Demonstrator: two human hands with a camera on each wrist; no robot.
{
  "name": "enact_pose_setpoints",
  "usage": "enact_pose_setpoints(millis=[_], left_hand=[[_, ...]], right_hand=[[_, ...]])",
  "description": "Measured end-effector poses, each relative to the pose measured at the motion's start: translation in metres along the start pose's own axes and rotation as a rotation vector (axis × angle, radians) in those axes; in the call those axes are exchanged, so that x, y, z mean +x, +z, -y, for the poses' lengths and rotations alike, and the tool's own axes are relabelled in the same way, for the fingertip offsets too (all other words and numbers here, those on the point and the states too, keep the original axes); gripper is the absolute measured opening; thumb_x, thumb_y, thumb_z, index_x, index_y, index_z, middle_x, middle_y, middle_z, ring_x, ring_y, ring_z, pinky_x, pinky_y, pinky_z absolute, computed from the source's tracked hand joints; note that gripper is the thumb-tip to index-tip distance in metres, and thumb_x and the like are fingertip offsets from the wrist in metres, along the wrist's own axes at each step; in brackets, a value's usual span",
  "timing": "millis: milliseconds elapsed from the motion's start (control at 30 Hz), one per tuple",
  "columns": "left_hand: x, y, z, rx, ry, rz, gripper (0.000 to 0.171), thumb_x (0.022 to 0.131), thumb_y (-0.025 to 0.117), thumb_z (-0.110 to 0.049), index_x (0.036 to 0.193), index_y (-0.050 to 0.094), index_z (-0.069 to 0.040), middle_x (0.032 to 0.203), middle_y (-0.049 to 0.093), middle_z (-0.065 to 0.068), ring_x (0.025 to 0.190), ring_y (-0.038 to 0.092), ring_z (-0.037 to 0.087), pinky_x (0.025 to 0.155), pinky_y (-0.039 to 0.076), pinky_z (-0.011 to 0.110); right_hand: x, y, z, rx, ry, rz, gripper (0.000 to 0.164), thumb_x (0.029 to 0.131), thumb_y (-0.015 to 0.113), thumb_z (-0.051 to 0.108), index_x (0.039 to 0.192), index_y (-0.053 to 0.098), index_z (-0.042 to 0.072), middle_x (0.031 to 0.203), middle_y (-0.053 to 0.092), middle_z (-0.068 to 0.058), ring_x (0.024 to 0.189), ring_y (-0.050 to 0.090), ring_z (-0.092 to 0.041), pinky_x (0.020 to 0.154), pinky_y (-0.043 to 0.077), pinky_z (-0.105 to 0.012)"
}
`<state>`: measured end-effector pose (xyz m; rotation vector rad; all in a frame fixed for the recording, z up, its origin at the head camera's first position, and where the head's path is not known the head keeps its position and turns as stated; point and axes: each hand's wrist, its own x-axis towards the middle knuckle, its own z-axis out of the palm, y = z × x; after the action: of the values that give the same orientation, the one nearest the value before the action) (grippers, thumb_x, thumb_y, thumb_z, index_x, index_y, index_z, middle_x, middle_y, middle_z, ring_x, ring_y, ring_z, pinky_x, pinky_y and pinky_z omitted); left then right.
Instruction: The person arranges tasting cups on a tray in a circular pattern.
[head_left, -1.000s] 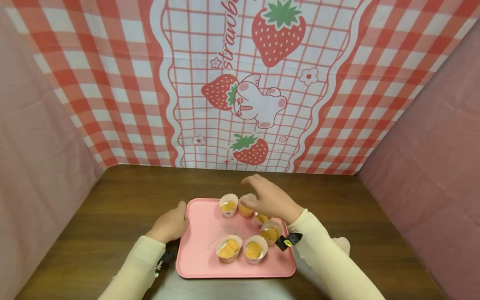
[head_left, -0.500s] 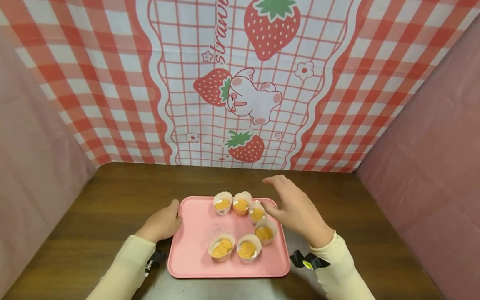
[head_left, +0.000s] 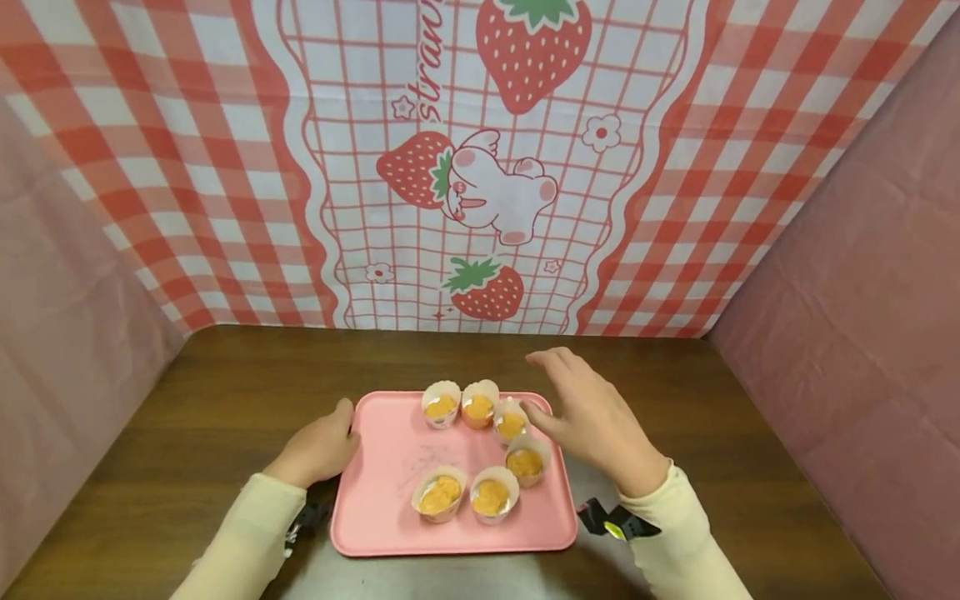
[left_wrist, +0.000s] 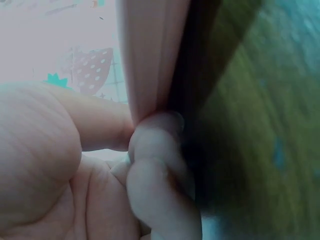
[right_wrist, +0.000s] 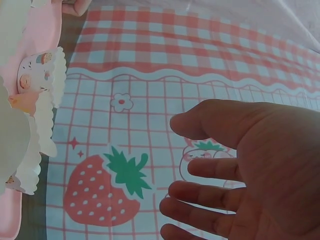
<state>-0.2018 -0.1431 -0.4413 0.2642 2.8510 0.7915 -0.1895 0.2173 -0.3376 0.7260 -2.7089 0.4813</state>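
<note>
A pink tray (head_left: 375,467) lies on the table, bearing several small cakes in pale scalloped paper cups. They curve from the back row, with one cake cup (head_left: 441,406), down the right side to the front, where another cake cup (head_left: 439,495) stands. My left hand (head_left: 318,446) grips the tray's left rim; in the left wrist view the thumb presses on one face and curled fingers (left_wrist: 160,145) lie against the other. My right hand (head_left: 596,421) hovers at the tray's right edge, fingers loosely extended. The right wrist view shows its palm (right_wrist: 280,170) holding nothing, apart from the printed cups (right_wrist: 42,75).
The brown wooden table (head_left: 255,375) reaches back to a red-and-white checked cloth (head_left: 652,275) with strawberry prints. Pink fabric walls (head_left: 847,333) rise at both sides. A pale grey surface shows under the tray's front edge.
My right hand has moved right, off the back cups to the tray's right edge. The tray sits slightly further left in view, my left hand still on its rim.
</note>
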Motion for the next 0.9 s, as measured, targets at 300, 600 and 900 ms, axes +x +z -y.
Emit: enact_pose_setpoints(millis=[300,600,900], left_hand=[[0.001,-0.0006,0.0001,0.002,0.011,-0.011,0.016,0.102,0.053,-0.014,0.107,0.046,0.0,0.086,0.066,0.018,0.072,0.062,0.026,0.068,0.048,0.048],[0.0007,0.0,0.0,-0.002,0.003,-0.003,0.021,0.102,0.053,-0.015,0.112,0.047,0.002,0.088,0.066,0.018,0.074,0.064,0.027,0.069,0.049,0.048],[-0.0007,-0.0003,-0.0029,-0.01,-0.005,0.01,0.022,0.103,0.053,-0.014,0.114,0.046,0.004,0.087,0.066,0.019,0.073,0.063,0.027,0.068,0.048,0.047]], right_hand=[[0.0015,-0.0019,0.0026,-0.001,0.01,0.021,0.057,0.087,0.081,0.029,0.136,0.059,0.009,0.127,0.062,-0.006,0.111,0.063,-0.023,0.085,0.056,-0.046],[0.0015,-0.0015,0.0041,0.005,0.025,0.054,0.056,0.088,0.08,0.03,0.136,0.058,0.01,0.128,0.062,-0.006,0.111,0.063,-0.023,0.085,0.056,-0.046],[-0.0002,0.0004,0.0023,0.011,0.039,0.08,0.058,0.088,0.081,0.031,0.137,0.059,0.009,0.128,0.062,-0.006,0.114,0.063,-0.025,0.087,0.056,-0.047]])
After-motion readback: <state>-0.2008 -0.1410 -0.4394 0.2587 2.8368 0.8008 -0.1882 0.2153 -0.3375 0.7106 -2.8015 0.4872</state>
